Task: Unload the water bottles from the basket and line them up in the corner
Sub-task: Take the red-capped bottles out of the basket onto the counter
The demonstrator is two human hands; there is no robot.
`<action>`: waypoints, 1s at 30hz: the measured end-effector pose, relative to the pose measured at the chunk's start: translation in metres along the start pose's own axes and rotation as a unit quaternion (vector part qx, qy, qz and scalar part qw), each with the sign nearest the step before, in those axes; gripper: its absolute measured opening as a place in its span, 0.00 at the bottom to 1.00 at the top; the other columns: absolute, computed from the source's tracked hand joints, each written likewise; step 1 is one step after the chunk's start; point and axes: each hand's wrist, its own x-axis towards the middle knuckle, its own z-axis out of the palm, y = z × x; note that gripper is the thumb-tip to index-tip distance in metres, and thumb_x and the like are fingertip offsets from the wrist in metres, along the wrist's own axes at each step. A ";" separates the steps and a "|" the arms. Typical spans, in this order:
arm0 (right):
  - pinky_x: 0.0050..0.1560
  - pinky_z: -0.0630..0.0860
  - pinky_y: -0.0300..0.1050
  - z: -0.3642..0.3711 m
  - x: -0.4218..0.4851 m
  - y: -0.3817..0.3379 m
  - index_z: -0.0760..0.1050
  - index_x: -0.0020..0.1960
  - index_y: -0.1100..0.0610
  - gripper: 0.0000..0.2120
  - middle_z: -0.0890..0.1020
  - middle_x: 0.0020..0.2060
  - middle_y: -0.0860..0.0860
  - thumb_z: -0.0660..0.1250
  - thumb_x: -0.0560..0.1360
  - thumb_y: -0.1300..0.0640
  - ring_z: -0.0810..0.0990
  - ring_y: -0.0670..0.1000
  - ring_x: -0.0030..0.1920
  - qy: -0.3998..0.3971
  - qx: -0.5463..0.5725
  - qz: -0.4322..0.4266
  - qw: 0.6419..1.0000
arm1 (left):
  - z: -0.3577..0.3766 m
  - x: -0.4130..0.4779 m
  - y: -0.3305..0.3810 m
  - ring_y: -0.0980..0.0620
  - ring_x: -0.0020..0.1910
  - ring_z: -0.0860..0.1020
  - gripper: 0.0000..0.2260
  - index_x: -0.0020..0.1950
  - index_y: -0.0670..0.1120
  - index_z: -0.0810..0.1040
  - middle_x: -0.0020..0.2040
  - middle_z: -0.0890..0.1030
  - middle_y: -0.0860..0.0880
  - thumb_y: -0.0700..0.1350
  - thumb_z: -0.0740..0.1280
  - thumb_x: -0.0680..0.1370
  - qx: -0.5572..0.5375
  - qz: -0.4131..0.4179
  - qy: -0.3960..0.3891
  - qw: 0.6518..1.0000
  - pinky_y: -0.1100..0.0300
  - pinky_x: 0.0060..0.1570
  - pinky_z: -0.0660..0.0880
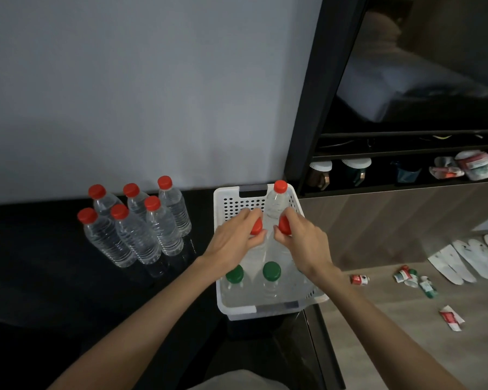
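Note:
A white perforated basket (pixel 268 308) stands on the black counter and holds several clear water bottles. My left hand (pixel 234 237) grips the red cap (pixel 256 227) of one bottle inside it. Beside it, my right hand (pixel 300 237) grips the red cap (pixel 284 226) of a second bottle. A third red-capped bottle (pixel 276 202) stands at the basket's far end. Two green-capped bottles (pixel 271 273) stand at its near end. To the left, by the wall, several red-capped bottles (pixel 135 223) stand upright in two rows.
The black counter (pixel 54 277) runs left along the grey wall. Right of the basket stands a dark shelf unit (pixel 392 170) with cups and packets. On the wooden floor (pixel 406 319) lie small tubes, sachets and white slippers.

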 end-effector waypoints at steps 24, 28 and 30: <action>0.41 0.74 0.49 -0.054 0.072 -0.184 0.69 0.48 0.51 0.05 0.75 0.40 0.46 0.65 0.75 0.54 0.73 0.50 0.38 0.072 0.198 -0.192 0.959 | -0.202 -0.072 -0.065 0.56 0.39 0.72 0.08 0.51 0.49 0.69 0.45 0.74 0.53 0.52 0.64 0.78 0.015 -0.054 0.271 0.961 0.64 0.39 0.67; 0.41 0.74 0.49 -0.012 0.061 -0.211 0.67 0.49 0.50 0.06 0.74 0.42 0.47 0.64 0.76 0.52 0.74 0.50 0.39 -0.016 0.182 -0.210 0.961 | -0.199 -0.117 -0.096 0.55 0.39 0.73 0.07 0.49 0.52 0.68 0.44 0.73 0.54 0.52 0.63 0.77 0.022 -0.109 0.243 0.964 0.58 0.39 0.71; 0.40 0.73 0.49 0.008 0.053 -0.218 0.66 0.50 0.50 0.07 0.74 0.42 0.48 0.64 0.77 0.51 0.74 0.50 0.39 -0.054 0.157 -0.222 0.961 | -0.191 -0.136 -0.111 0.54 0.40 0.74 0.07 0.50 0.52 0.69 0.45 0.74 0.54 0.52 0.64 0.77 0.017 -0.136 0.227 0.964 0.54 0.41 0.73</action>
